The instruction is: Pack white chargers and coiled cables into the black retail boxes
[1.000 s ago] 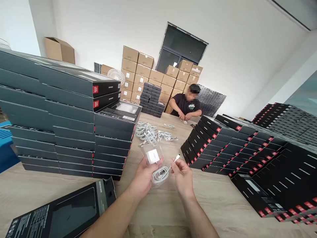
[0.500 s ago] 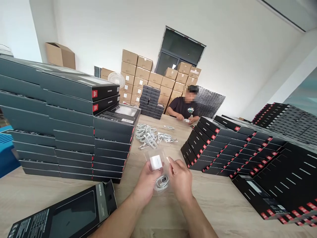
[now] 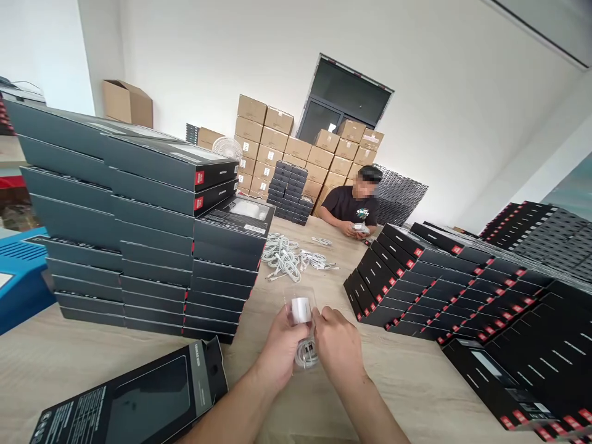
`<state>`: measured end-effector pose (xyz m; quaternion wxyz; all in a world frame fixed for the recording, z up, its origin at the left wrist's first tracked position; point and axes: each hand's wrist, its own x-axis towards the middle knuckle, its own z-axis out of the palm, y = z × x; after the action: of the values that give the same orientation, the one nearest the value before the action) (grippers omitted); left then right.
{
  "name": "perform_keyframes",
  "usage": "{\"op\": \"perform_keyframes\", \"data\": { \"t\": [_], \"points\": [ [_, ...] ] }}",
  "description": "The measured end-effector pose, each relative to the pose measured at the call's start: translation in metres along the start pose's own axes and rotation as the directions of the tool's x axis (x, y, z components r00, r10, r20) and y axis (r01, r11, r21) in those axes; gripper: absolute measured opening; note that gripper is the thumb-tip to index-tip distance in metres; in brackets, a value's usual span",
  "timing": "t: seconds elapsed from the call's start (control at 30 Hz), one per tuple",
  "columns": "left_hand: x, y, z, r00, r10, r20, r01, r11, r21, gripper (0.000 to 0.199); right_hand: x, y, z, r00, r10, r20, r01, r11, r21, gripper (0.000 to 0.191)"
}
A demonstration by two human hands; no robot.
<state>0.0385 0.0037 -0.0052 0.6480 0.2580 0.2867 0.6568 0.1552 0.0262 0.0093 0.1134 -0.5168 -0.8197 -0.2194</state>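
Observation:
Above the table, my left hand is closed around the left side of a clear plastic tray. A white charger plug sits in its upper part, and a coiled white cable lies in the lower part, with a dark-ended connector showing. At the tray's right edge, my right hand has its fingers curled in and pressed against the plastic beside the charger plug. The tips of those fingers are partly hidden.
High stacks of dark boxes stand left and right. An opened black box lies front left. Loose white cables lie in a pile beyond my hands. Across the table, a person holds a small white item.
The tray has tilted, its charger end showing more from the side. My right hand has come in closer to its edge. The view has shifted slightly left.

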Motion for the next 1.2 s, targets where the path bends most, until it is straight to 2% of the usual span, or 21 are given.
{"op": "perform_keyframes", "data": {
  "t": [0.13,0.27,0.43,0.6,0.67,0.73,0.8,0.83,0.87,0.97,1.03,1.13,1.2],
  "points": [
    [-0.002,0.003,0.002,0.999,-0.048,0.012,0.049,0.994,-0.097,0.045,0.001,0.0,0.002,0.998,0.057,0.0,-0.057,0.997,0.046,0.029],
    [-0.002,0.001,0.0,0.998,-0.064,0.003,0.064,0.99,-0.124,0.044,0.002,0.0,-0.001,0.994,0.08,0.08,-0.086,0.994,0.066,0.03],
    [-0.001,-0.004,-0.006,0.995,-0.093,-0.03,0.089,0.99,-0.113,0.045,0.002,-0.002,-0.011,0.967,-0.025,0.253,-0.01,0.991,0.135,0.035],
    [-0.003,0.0,-0.008,0.993,-0.114,-0.014,0.111,0.984,-0.137,0.047,-0.001,0.006,-0.013,0.952,-0.056,0.301,-0.034,0.958,0.284,0.049],
    [-0.002,0.003,-0.008,0.992,-0.127,0.002,0.126,0.981,-0.15,0.049,-0.004,0.014,-0.008,0.955,-0.063,0.29,-0.093,0.864,0.495,0.049],
    [0.0,0.006,-0.006,0.994,-0.105,0.033,0.109,0.983,-0.147,0.05,-0.009,0.022,0.001,0.967,-0.038,0.253,-0.168,0.651,0.74,0.048],
    [0.002,0.006,-0.003,0.997,-0.055,0.045,0.061,0.989,-0.138,0.052,-0.013,0.025,0.012,0.98,0.066,0.187,-0.197,0.45,0.871,0.046],
    [0.003,0.006,-0.002,0.999,-0.027,0.039,0.032,0.989,-0.144,0.053,-0.015,0.025,0.016,0.98,0.138,0.145,-0.19,0.406,0.894,0.045],
    [0.004,0.005,0.0,1.0,-0.001,0.022,0.005,0.988,-0.156,0.055,-0.016,0.024,0.019,0.974,0.205,0.099,-0.175,0.398,0.901,0.041],
    [0.005,0.001,0.004,0.999,0.031,-0.027,-0.036,0.978,-0.207,0.06,-0.017,0.018,0.024,0.949,0.312,-0.042,-0.118,0.478,0.87,0.025],
    [0.005,0.001,0.004,0.998,0.041,-0.038,-0.048,0.973,-0.228,0.061,-0.017,0.013,0.022,0.935,0.317,-0.156,-0.068,0.595,0.801,0.02],
    [0.003,0.002,0.003,0.996,0.079,-0.037,-0.085,0.972,-0.219,0.063,-0.016,0.003,0.016,0.938,0.205,-0.28,-0.025,0.845,0.534,0.024],
    [0.002,0.005,0.001,0.995,0.092,-0.046,-0.099,0.975,-0.196,0.065,-0.016,-0.006,0.012,0.961,0.1,-0.256,-0.013,0.947,0.32,0.027]
  ]
}}
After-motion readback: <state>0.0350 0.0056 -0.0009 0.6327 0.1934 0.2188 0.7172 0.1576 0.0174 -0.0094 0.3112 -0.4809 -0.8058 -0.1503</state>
